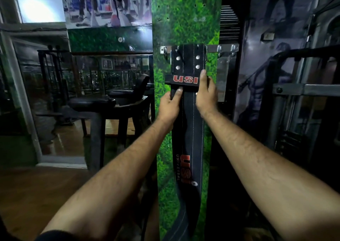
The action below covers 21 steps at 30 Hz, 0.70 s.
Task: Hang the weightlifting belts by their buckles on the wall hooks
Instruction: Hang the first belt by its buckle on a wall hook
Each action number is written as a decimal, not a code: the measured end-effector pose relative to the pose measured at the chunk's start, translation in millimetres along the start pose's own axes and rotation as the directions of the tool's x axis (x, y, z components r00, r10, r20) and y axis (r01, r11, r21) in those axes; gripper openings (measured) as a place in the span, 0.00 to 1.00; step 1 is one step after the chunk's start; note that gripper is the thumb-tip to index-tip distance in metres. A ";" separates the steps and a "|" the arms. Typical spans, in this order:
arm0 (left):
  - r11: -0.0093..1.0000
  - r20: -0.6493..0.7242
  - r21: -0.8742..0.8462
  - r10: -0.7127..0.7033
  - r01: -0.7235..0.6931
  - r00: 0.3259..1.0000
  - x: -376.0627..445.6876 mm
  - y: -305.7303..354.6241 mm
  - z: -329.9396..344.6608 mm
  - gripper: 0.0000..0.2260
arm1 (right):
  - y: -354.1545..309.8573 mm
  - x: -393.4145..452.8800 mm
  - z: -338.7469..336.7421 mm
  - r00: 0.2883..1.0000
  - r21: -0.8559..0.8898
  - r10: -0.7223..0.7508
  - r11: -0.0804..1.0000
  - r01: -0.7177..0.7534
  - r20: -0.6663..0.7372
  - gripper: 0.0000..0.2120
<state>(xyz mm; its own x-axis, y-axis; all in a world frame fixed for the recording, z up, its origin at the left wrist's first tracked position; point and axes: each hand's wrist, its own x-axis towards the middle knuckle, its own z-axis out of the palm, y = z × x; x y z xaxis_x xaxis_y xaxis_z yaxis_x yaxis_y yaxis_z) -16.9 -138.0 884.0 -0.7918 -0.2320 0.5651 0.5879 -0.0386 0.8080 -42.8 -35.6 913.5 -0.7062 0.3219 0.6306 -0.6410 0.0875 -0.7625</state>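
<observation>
Head view, our only one, looks forward and down at a narrow wall panel (185, 20) printed with green grass, standing between a mirrored wall on the left and a dark mural on the right. We see a metal hook rail (220, 48) fixed across the panel near its upper half, with small hooks showing at both ends. A black weightlifting belt (187, 128) hangs flat against the panel from this rail, its top edge covering the middle of the rail, so we cannot tell exactly how the buckle sits on a hook. Four rivets and white stitching mark its upper part, and a keeper loop (182, 79) with red "USI" lettering crosses it. The belt runs straight down and curves to the left near the bottom. Our left hand (170, 103) pinches the belt's left edge just under the loop, thumb on the front and fingers curled behind. Our right hand (206, 93) grips the right edge, thumb pressed up beside the loop, fingers wrapped out of sight behind. To the left we see a padded gym bench (92, 101) on a wooden floor (27, 191); to the right, a metal machine frame (305, 90).
</observation>
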 end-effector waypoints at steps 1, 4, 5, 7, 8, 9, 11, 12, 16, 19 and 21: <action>1.000 -0.032 0.020 0.024 -0.024 0.999 0.9 -3.3 0.1 0.08 | 1.3 -2.9 -0.5 0.999 -0.012 -0.031 0.999 0.031 -0.014 0.20; 0.989 -0.132 0.099 0.120 -0.107 0.984 3.6 -2.7 0.5 0.10 | 20.4 -23.1 -1.2 0.990 -0.044 -0.126 0.991 0.124 -0.057 0.18; 0.986 -0.162 0.116 0.135 -0.116 0.978 3.7 -0.2 -0.5 0.11 | 30.6 -34.4 -1.2 0.987 -0.054 -0.156 0.987 0.153 -0.050 0.16; 0.984 -0.210 0.138 0.139 -0.111 0.968 9.6 -1.9 -5.7 0.14 | 51.9 -54.9 -0.5 0.986 -0.037 -0.167 0.985 0.166 -0.025 0.20; 0.984 -0.218 0.147 0.130 -0.099 0.967 10.5 -3.0 -9.1 0.17 | 60.1 -63.4 0.2 0.987 -0.025 -0.158 0.987 0.157 -0.027 0.23; 0.986 -0.213 0.148 0.109 -0.079 0.971 9.5 -3.8 -11.3 0.19 | 65.4 -69.9 1.5 0.989 -0.016 -0.145 0.989 0.145 -0.037 0.24; 0.986 -0.189 0.164 0.066 -0.034 0.980 7.9 -5.9 -13.4 0.24 | 72.7 -81.7 3.0 0.989 -0.031 -0.134 0.991 0.132 -0.067 0.21; 0.983 -0.187 0.184 0.054 -0.019 0.981 7.4 -9.0 -15.0 0.27 | 78.6 -89.8 3.2 0.987 -0.051 -0.144 0.989 0.141 -0.068 0.22; 0.980 -0.239 0.195 0.014 0.033 0.971 3.1 -14.4 -21.6 0.26 | 100.7 -114.2 -4.1 0.986 -0.208 -0.164 0.964 0.167 0.031 0.25; 0.989 -0.314 0.121 -0.048 0.090 0.948 -1.6 -24.0 -30.2 0.18 | 134.7 -130.9 -14.9 0.981 -0.393 -0.085 0.907 0.149 0.175 0.26; 0.989 -0.329 0.052 -0.114 0.138 0.937 1.6 -33.0 -40.0 0.20 | 160.9 -145.2 -28.7 0.967 -0.439 0.081 0.898 0.034 0.242 0.31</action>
<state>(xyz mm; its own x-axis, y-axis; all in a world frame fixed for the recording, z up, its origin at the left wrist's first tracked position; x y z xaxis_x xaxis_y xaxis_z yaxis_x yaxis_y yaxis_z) -30.9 -176.0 851.6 -0.7544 -0.5332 0.3829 0.4635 -0.0197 0.8859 -34.8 -41.2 695.0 -0.8075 0.0906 0.5828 -0.4678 0.5034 -0.7264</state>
